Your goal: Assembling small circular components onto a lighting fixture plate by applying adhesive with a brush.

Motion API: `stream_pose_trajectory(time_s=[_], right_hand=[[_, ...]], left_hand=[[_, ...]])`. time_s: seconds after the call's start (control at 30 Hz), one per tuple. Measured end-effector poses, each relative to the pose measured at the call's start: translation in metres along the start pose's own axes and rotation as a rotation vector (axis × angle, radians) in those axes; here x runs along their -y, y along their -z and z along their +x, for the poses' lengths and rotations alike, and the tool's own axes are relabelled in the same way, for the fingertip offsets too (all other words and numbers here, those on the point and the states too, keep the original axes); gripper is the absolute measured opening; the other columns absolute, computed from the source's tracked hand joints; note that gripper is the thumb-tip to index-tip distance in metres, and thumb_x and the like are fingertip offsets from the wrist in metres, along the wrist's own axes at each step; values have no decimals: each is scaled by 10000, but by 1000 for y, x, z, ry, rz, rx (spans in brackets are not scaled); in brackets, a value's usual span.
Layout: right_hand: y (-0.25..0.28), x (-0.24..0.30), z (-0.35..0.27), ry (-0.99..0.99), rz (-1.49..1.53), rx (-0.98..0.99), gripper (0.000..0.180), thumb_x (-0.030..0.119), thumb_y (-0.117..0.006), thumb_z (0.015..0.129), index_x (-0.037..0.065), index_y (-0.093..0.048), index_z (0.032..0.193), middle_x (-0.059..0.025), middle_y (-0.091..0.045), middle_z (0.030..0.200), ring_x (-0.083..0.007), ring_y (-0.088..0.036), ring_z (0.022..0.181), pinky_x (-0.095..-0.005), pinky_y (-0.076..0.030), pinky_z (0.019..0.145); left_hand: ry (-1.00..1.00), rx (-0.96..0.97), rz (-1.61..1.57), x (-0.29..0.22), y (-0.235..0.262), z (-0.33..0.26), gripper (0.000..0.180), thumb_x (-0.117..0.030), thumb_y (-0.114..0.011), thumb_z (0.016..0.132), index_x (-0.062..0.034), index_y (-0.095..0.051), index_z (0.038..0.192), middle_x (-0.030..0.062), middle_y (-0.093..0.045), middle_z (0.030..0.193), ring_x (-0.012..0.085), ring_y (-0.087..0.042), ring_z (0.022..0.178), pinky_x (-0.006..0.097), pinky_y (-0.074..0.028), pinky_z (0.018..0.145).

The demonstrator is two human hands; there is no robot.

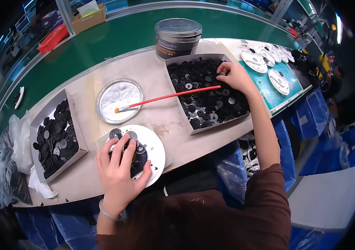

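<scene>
White disc (157,152) lies about 7:30 from right hand (239,78), fingers near-pinched, hold unclear; nearer left hand (121,179) holds it, fingers half-curled over gears (141,150).

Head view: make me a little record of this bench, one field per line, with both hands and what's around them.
Left hand: over a white disc bearing dark round parts
Right hand: at the right box, fingertips over its parts; grip unclear
Right box contents: many small black and grey round parts
Left box: similar dark parts
Brush: red handle reaching over the right box, bristles over the round silvery dish
Behind right box: lidded tin
Far right: white pieces on a teal surface
</scene>
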State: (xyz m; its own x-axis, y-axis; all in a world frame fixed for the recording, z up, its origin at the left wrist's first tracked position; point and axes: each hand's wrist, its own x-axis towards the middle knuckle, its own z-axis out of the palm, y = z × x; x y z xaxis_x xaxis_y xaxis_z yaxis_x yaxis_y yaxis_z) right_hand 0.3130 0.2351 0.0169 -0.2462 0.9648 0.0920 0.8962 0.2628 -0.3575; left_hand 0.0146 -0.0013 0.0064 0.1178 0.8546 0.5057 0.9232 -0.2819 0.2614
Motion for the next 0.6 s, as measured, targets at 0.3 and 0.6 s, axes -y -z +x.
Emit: stream_pose_trajectory(time_s=[0.3, 0.6], right_hand=[[8, -2, -11, -111, 225, -171, 197, 67, -558, 790, 20, -643, 961, -70, -628, 727, -127, -614, 634, -247, -480, 582], [14, -7, -14, -94, 114, -169, 182, 49, -524, 803, 26, -652, 930, -81, -606, 734, -130, -554, 600, -263, -476, 552]], left_hand=[[0, -8, -18, 3, -1, -1, 430, -184, -682, 616, -8, -583, 996, 114, -543, 1116, 325, -456, 1027, 421, -371, 864], [-16, -33, -10, 4, -2, 0, 424, -221, -682, 621, -6, -597, 976, 111, -547, 1100, 305, -471, 997, 415, -373, 833]])
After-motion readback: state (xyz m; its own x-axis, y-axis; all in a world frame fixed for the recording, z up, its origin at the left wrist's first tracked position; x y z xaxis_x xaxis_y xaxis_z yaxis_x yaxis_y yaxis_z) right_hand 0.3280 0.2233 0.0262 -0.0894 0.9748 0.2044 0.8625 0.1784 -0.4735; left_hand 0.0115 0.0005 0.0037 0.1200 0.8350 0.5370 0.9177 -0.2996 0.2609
